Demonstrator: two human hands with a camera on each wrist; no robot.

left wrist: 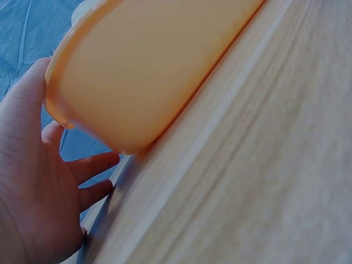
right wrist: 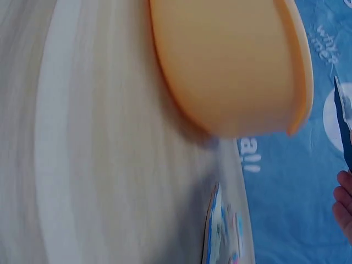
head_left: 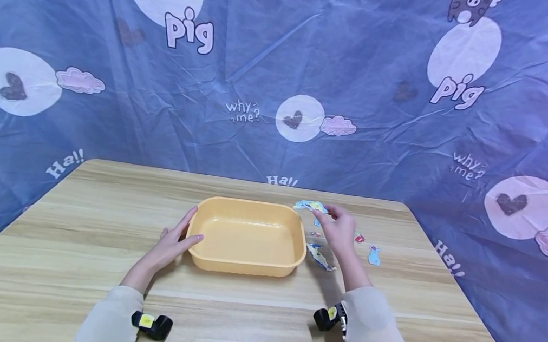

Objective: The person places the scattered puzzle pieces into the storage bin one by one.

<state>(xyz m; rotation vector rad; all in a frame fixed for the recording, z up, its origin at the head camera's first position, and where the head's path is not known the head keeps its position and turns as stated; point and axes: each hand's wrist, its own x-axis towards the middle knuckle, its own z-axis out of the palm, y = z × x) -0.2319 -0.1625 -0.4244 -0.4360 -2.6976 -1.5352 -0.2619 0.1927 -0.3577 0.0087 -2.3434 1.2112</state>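
A pale orange rectangular plastic basin stands on the table. My left hand holds its left end, thumb over the rim and the other fingers along the outside. The left wrist view shows the thumb at the rim of the basin. Just past the basin's far right corner, my right hand pinches a flat blue, white and yellow paper-like cutout by its right end. At the edge of the right wrist view, only part of the fingers and of the raised cutout show.
A long blue and cream cutout lies beside the basin's right end. Farther right are a small light-blue cutout and a red one. Other small pieces lie near the right hand. A blue printed cloth hangs behind the wooden table.
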